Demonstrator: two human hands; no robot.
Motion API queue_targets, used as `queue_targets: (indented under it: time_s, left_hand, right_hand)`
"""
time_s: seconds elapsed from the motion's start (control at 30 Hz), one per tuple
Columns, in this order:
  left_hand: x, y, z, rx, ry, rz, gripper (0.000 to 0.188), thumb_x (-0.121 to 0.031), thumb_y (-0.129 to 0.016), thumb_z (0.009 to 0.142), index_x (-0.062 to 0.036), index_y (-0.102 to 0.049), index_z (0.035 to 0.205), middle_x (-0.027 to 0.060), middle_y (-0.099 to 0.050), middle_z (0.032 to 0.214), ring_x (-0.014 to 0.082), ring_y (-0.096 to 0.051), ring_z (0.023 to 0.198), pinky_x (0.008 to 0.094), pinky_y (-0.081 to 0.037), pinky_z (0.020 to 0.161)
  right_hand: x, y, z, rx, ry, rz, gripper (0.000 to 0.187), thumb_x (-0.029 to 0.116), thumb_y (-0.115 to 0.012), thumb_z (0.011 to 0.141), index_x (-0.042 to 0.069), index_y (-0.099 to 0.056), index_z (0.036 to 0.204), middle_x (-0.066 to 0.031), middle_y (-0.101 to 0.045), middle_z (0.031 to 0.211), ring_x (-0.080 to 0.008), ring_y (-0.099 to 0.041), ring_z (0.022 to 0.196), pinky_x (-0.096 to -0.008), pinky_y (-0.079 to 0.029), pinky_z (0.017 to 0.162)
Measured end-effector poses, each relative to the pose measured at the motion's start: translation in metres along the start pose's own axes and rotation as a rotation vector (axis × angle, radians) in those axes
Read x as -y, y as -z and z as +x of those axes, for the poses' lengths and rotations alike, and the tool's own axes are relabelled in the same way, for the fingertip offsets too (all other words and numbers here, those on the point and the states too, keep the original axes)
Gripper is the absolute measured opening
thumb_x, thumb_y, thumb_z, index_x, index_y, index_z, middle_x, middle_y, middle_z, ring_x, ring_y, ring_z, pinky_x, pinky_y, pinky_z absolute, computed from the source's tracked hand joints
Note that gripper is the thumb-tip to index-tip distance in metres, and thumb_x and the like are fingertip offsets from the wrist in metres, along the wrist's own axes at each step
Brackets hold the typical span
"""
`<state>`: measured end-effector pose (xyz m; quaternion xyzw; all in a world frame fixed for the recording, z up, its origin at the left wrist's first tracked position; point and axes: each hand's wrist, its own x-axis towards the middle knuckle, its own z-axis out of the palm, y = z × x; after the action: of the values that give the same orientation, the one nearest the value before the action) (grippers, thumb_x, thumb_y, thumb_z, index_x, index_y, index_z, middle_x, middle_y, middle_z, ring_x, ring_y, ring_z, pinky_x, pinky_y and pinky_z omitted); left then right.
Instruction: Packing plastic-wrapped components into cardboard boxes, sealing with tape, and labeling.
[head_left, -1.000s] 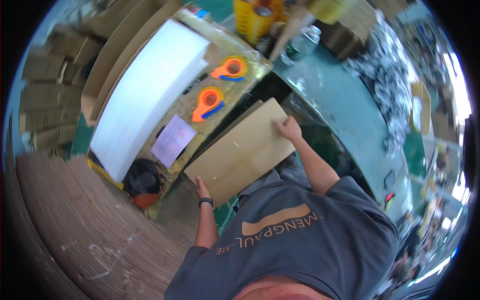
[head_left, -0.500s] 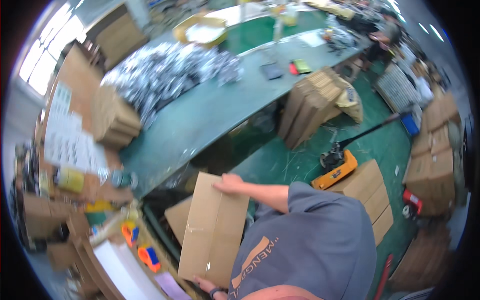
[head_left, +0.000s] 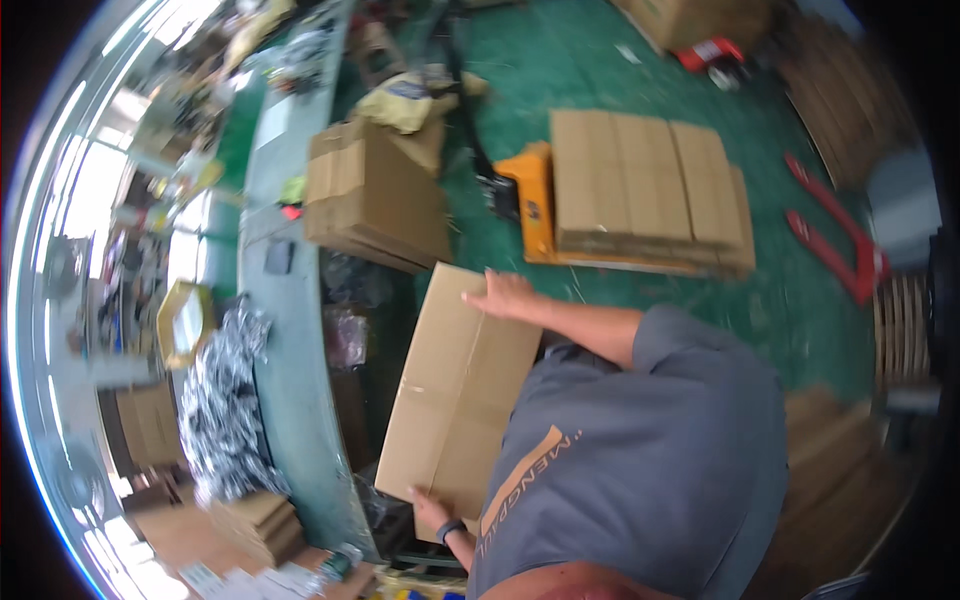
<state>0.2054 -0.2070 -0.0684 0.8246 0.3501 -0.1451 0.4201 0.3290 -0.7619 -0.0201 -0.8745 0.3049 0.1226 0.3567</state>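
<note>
A closed brown cardboard box point(head_left: 455, 385) is held in front of my body, tilted, with a seam running along its broad face. My right hand point(head_left: 502, 296) grips its upper end, the fingers over the edge and the thumb on the face. At the lower end my left hand point(head_left: 432, 512), with a dark band on the wrist, holds the other edge. Fingers behind the box are hidden. Beyond its upper end stands a stack of flattened cartons point(head_left: 395, 200), leaning beside the workbench.
A long green workbench point(head_left: 300, 380) runs along the left, with a heap of silvery packets point(head_left: 222, 420) on it. Ahead, an orange pallet truck point(head_left: 538, 215) carries stacked cartons point(head_left: 645, 180). Red forks point(head_left: 840, 245) lie on the green floor point(head_left: 600, 70) at the right.
My view and body have turned to the right, bringing the pallet truck and its cartons to the upper middle. Both hands keep hold of the box, which has turned along with me.
</note>
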Motion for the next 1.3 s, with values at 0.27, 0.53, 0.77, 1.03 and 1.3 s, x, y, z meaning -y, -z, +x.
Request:
queue_targets:
  time_s: [0.27, 0.53, 0.77, 1.03, 1.3]
  left_hand:
    - [-0.130, -0.122, -0.011, 0.267, -0.358, 0.295, 0.096, -0.079, -0.050, 0.099, 0.0115, -0.074, 0.120, 0.0257, -0.077, 0.107, 0.0327, -0.072, 0.097, 0.0448, -0.055, 0.088]
    - [-0.210, -0.254, -0.154, 0.377, -0.700, 0.636, 0.090, -0.080, -0.059, 0.092, 0.0063, -0.076, 0.109, 0.0281, -0.078, 0.103, 0.0430, -0.075, 0.104, 0.0489, -0.057, 0.090]
    - [-0.266, -0.391, -0.341, 0.410, -0.874, 0.804, 0.095, -0.086, -0.055, 0.089, 0.0036, -0.072, 0.117, 0.0292, -0.077, 0.109, 0.0458, -0.074, 0.108, 0.0513, -0.057, 0.094]
    - [-0.254, -0.670, -0.584, 0.665, -0.999, 1.018, 0.097, -0.088, -0.058, 0.086, 0.0054, -0.068, 0.110, 0.0322, -0.075, 0.100, 0.0484, -0.073, 0.100, 0.0526, -0.058, 0.087]
    - [-0.074, -0.892, -0.757, 1.291, -0.431, 0.581, 0.081, -0.060, -0.072, 0.096, 0.0094, -0.059, 0.134, 0.0250, -0.074, 0.123, 0.0296, -0.071, 0.117, 0.0403, -0.055, 0.098]
  right_hand:
    - [-0.188, 0.103, -0.098, -0.305, -0.361, 0.143, 0.097, 0.080, -0.058, 0.089, -0.008, -0.066, 0.129, -0.0315, -0.074, 0.120, -0.0458, -0.073, 0.113, -0.0536, -0.058, 0.096]
    - [-0.373, 0.172, -0.212, -0.547, -0.614, 0.244, 0.100, 0.082, -0.052, 0.093, -0.007, -0.061, 0.138, -0.0321, -0.072, 0.124, -0.0468, -0.068, 0.121, -0.0514, -0.055, 0.102]
    - [-0.585, 0.224, -0.267, -0.721, -0.776, 0.477, 0.095, 0.081, -0.049, 0.096, 0.000, -0.060, 0.144, -0.0302, -0.065, 0.138, -0.0475, -0.061, 0.130, -0.0528, -0.049, 0.108]
    - [-0.876, 0.384, -0.331, -0.905, -0.982, 0.373, 0.083, 0.075, -0.046, 0.100, 0.006, -0.063, 0.143, -0.0252, -0.065, 0.142, -0.0479, -0.060, 0.130, -0.0544, -0.048, 0.109]
    - [-1.103, 0.654, -0.322, -0.799, -1.173, -0.010, 0.086, 0.080, -0.035, 0.101, 0.007, -0.077, 0.119, -0.0287, -0.072, 0.123, -0.0510, -0.064, 0.120, -0.0580, -0.049, 0.104]
